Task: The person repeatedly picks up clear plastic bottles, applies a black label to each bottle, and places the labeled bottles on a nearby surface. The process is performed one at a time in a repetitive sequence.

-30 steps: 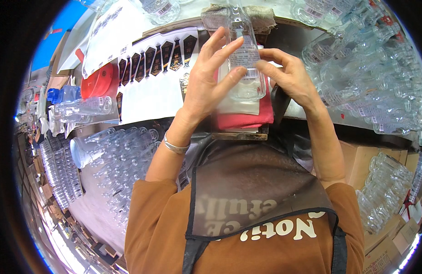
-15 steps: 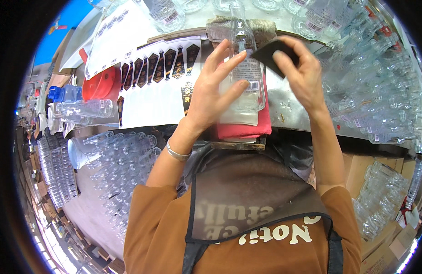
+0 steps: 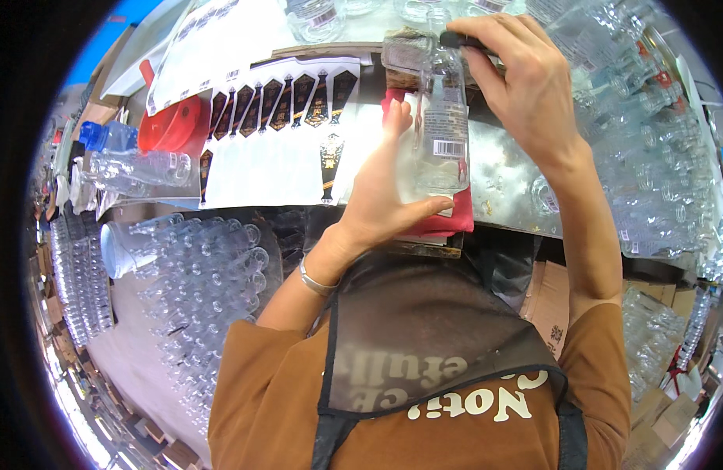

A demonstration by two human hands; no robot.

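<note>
My left hand point(image 3: 385, 200) grips a clear plastic bottle point(image 3: 439, 117) with a white barcode sticker, holding it flat over a red cloth point(image 3: 455, 223) on the workbench. My right hand point(image 3: 522, 82) reaches over the bottle's far end and holds a small dark flat object point(image 3: 459, 37) at its fingertips, close to a folded grey rag point(image 3: 404, 48). A silver bracelet point(image 3: 314, 278) is on my left wrist. Sheets of black and gold labels point(image 3: 283, 102) on white backing lie just left of the bottle.
Bags of clear empty bottles point(image 3: 212, 282) are stacked at lower left, with several more bottles point(image 3: 651, 157) piled at right. A red funnel-like dish point(image 3: 169, 125), a blue-capped bottle point(image 3: 115, 137) and a lying bottle point(image 3: 138, 168) sit at left. Cardboard boxes point(image 3: 553, 301) stand under the bench.
My right hand has lifted off the bottle's side and moved up to its far end, now holding the dark flat object. My left hand has stayed on the bottle.
</note>
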